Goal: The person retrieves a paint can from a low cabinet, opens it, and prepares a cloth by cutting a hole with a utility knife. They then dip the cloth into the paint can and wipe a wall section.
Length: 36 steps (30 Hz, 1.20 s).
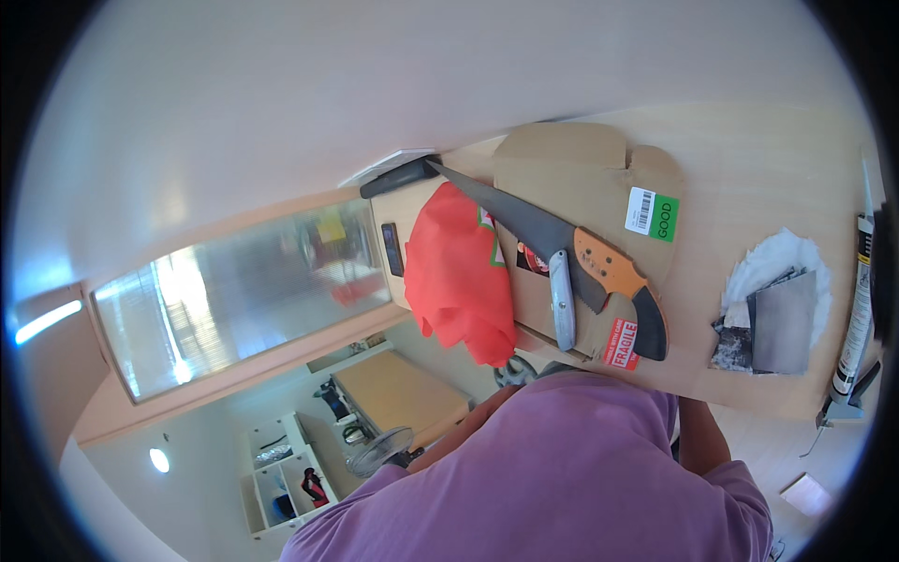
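Observation:
Neither of my hands shows; my forearms run down beside the purple-shirted body and disappear behind it. A handsaw [609, 267] with an orange and black handle lies on flattened cardboard [581, 155], and a silver utility knife [562, 300] rests near its blade. A crumpled red fabric item [454, 272] lies left of the saw, with a black phone [391, 248] beyond it. To the right, grey abrasive sheets [782, 318] sit on crumpled white material [787, 248]. A caulking gun [843, 407] holding a tube [854, 328] lies at the far right.
These lie on a pale wooden worktop [749, 159] against a wall. A long dark object [393, 178] sits at its far left corner. Beyond that are a glazed panel [234, 290], a wooden table [393, 393], a fan [379, 450] and white shelving [281, 478].

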{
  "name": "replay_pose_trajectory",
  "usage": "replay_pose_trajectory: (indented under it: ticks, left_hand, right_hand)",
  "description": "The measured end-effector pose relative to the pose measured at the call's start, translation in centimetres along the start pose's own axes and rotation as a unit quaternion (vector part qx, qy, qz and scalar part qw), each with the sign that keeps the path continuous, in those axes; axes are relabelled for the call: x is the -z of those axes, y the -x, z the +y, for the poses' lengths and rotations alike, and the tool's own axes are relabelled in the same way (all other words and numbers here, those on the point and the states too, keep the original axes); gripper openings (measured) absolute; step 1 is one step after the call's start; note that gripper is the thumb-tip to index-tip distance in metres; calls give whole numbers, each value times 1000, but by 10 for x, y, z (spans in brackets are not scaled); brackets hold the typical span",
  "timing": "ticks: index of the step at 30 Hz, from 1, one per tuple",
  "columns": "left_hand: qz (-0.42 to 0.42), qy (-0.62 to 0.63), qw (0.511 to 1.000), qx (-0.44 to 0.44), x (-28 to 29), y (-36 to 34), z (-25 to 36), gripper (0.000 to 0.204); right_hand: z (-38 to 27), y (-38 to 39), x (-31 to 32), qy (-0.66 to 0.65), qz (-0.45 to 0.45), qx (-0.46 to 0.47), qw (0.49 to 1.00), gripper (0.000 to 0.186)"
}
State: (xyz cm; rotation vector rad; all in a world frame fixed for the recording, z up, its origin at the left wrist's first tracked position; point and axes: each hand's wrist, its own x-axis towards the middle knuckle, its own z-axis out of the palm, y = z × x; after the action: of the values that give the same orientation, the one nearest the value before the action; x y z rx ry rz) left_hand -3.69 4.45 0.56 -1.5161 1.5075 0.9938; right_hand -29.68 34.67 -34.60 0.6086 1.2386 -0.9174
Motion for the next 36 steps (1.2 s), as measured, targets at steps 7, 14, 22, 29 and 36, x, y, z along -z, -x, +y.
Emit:
replay_pose_trajectory:
  ticks: [7,14,22,29,36]
  left_hand:
    - [2,4,999,-32,-18,5,-56,54]
    - [9,2,993,-119,-62,-60,-90,55]
    - [49,44,984,-167,-177,-134,-172,56]
    - [-42,288,925,-242,-222,-171,-264,54]
    - [14,273,934,-232,-212,-144,-321,42]
  right_hand:
    - [-38,31,-17,-44,-30,-21,998,48]
    - [-15,18,5,439,-34,277,854,53]
    - [-34,165,-91,285,-84,31,954,62]
    - [-18,263,-233,557,-57,39,827,68]
    - [14,217,-358,641,-44,14,766,77]
